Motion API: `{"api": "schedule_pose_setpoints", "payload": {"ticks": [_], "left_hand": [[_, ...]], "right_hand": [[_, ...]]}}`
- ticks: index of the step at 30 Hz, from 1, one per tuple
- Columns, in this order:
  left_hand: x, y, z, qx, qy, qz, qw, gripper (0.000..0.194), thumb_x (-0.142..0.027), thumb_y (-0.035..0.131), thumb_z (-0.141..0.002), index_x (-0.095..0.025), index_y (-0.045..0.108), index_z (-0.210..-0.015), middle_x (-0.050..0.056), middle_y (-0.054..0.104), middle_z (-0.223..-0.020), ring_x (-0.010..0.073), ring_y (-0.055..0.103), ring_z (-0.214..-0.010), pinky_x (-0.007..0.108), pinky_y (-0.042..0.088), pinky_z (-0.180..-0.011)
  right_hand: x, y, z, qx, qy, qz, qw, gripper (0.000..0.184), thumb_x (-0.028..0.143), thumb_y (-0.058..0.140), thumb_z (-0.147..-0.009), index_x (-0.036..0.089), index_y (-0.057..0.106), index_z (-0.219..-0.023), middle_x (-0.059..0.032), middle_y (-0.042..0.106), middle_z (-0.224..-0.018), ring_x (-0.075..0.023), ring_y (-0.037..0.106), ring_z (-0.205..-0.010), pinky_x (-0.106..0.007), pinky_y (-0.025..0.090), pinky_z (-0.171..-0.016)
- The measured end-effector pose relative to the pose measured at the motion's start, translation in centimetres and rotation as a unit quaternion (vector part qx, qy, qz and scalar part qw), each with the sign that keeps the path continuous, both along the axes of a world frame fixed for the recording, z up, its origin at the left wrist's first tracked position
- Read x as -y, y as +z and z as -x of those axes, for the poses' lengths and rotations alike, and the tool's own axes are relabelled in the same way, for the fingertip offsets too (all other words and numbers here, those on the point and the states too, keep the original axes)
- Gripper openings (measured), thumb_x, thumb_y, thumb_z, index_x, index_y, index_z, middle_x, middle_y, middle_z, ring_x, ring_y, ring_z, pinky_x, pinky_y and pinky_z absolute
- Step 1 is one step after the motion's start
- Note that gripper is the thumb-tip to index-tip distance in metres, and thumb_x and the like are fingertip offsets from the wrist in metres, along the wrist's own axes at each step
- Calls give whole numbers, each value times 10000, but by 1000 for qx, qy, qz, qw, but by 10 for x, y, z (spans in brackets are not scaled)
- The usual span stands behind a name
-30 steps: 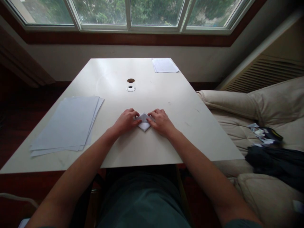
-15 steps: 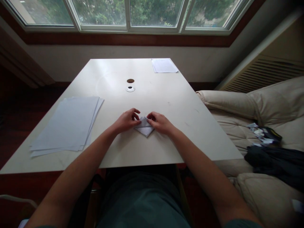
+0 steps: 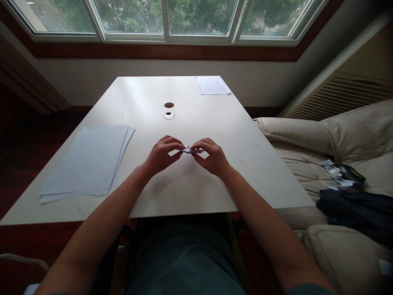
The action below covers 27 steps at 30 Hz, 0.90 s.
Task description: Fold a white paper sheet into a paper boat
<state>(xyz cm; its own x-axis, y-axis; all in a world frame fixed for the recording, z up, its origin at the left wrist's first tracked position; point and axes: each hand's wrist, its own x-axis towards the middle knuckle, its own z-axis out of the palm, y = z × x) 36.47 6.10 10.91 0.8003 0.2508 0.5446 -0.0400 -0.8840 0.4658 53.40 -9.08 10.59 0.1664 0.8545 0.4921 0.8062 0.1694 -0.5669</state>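
Note:
A small piece of folded white paper (image 3: 188, 150) is held up off the table, seen nearly edge-on, with a small point standing at its middle. My left hand (image 3: 164, 155) pinches its left side between thumb and fingers. On the opposite side, my right hand (image 3: 214, 156) grips the paper the same way, thumb below and fingers on top. Both forearms reach in over the near edge of the white table (image 3: 184, 192). My fingertips hide the ends of the folds.
A stack of white sheets (image 3: 89, 159) lies at the table's left, and a smaller paper stack (image 3: 213, 85) at the far right corner. A round hole (image 3: 169, 105) and a loose ring-shaped cover (image 3: 168, 116) are farther back. A beige sofa (image 3: 291, 155) with dark cloth (image 3: 353, 213) stands at right.
Both hands have lifted the folded paper from the tabletop and tipped it, so its diamond-shaped face no longer shows. The left fingers have closed onto its side.

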Motion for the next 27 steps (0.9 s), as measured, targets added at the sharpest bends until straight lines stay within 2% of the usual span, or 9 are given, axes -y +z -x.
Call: {"api": "schedule_pose_setpoints", "payload": {"ticks": [8,10,12,14,16,20,23,25,27], "left_hand": [[-16,-12,2,-143,-59,-38,987,124,-182,664,-805,-249,743,-872,32,734,-976,198,648,-921,356,468,-877],[-18,-13,2,-155,-58,-31,986,141,-172,653,-805,-250,745,-877,34,739,-967,203,653,-927,357,466,-881],[-18,-13,2,-156,-60,-24,986,156,-165,646,-802,-250,749,-881,39,741,-971,211,651,-942,362,467,-890],[-17,-12,3,-155,-68,-15,986,170,-159,641,-796,-245,754,-888,43,740,-972,212,650,-933,360,475,-888],[-16,-9,5,-159,-76,-8,984,201,-156,644,-781,-247,759,-920,46,733,-1012,215,647,-949,360,478,-903],[-14,-8,5,-178,-83,10,980,244,-165,619,-792,-252,765,-968,44,714,-1066,217,634,-1002,357,468,-947],[-15,-14,0,-171,-39,58,983,195,-233,572,-858,-204,761,-893,61,700,-959,189,644,-872,318,500,-843],[-16,-21,-4,-172,5,83,982,229,-279,603,-843,-178,742,-994,79,668,-1012,180,638,-826,306,510,-791],[-17,-25,-6,-183,46,78,979,377,-328,647,-811,-156,694,-1144,101,639,-1068,204,631,-879,328,507,-823]], "right_hand": [[-3,-7,-8,8,122,102,987,162,198,625,-835,248,717,-958,-26,702,-975,-188,618,-928,-324,469,-881],[-3,-8,-9,-3,72,109,991,156,243,596,-869,243,715,-971,-30,704,-974,-194,607,-944,-334,461,-893],[-4,-11,-10,8,-31,115,993,182,311,553,-908,226,708,-950,-55,700,-964,-222,587,-961,-371,448,-899],[-6,-17,-10,42,-121,143,981,260,426,568,-899,205,696,-949,-98,683,-992,-269,559,-992,-424,433,-911],[-8,-23,-8,71,-163,178,968,339,507,608,-854,205,681,-991,-128,652,-1044,-310,535,-1014,-457,430,-888],[-12,-29,-2,77,-162,210,961,310,496,607,-852,221,653,-989,-115,637,-1066,-318,515,-1043,-463,415,-888],[-13,-28,0,56,-152,231,959,302,487,617,-844,222,647,-985,-104,644,-1062,-311,517,-1052,-458,400,-898],[-13,-27,0,40,-146,240,959,298,480,623,-838,221,646,-983,-95,649,-1065,-308,520,-1060,-451,390,-902],[-13,-25,1,25,-142,243,959,292,466,631,-832,217,642,-984,-89,654,-1073,-302,524,-1068,-440,381,-904]]}}
